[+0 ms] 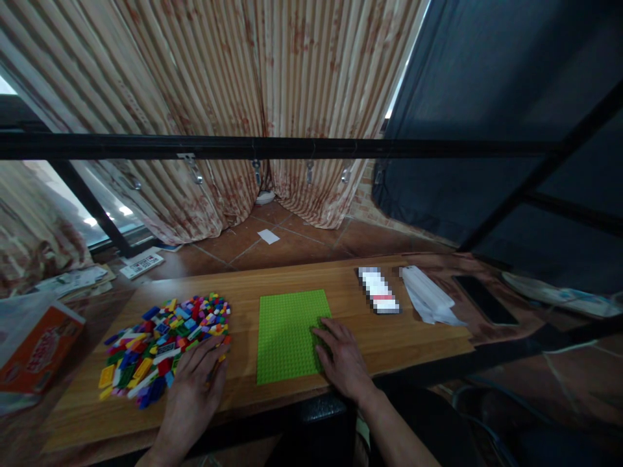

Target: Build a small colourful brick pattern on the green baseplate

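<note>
A heap of small toy building bricks (pixel 146 370) in many colours lies on the left of the wooden board. My left hand (pixel 197 373) rests over the heap's right side, fingers loosely bent and thumb apart from them. A few bricks show beside its fingertips and thumb; no brick is visibly gripped, though the palm side is hidden. To the right of the heap, a square green studded baseplate (pixel 289 334) lies flat. At its right edge is my right hand (pixel 343 357), fingers spread, fingertips touching or just above the plate, holding nothing.
A phone with a blurred screen (pixel 378 290), a crumpled white plastic wrapper (pixel 431 295) and a dark phone-like slab (pixel 484 299) lie to the right. An orange box (pixel 41 347) stands at far left. A black metal bar (pixel 292 147) crosses before the curtains (pixel 204 78).
</note>
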The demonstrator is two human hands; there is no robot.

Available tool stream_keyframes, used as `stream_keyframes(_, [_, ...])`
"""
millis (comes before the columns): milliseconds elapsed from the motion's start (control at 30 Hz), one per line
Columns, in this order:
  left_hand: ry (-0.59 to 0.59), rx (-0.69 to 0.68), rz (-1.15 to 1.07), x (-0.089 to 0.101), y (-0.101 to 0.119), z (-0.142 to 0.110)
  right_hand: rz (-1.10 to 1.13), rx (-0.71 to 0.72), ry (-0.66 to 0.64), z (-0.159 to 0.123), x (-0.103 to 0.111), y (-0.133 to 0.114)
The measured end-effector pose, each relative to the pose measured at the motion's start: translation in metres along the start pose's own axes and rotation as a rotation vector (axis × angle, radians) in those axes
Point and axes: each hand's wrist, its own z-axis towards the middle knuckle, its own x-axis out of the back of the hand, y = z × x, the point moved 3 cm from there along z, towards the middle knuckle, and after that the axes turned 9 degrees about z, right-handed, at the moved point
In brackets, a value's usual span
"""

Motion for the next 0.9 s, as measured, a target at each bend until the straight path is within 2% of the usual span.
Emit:
stream_keyframes(367, [0.02,0.031,0.109,0.007,-0.019,-0.008,0.001,0.006,0.001,0.0,0.001,-0.001])
stream_keyframes(567, [0.039,0.051,0.257,0.01,-0.026,-0.013,0.004,0.004,0.001,-0.001,0.0,0.0])
stream_keyframes(900, [-0.018,0.106,0.374,0.009,-0.03,-0.017,-0.02,0.012,-0.003,-0.001,0.0,0.0])
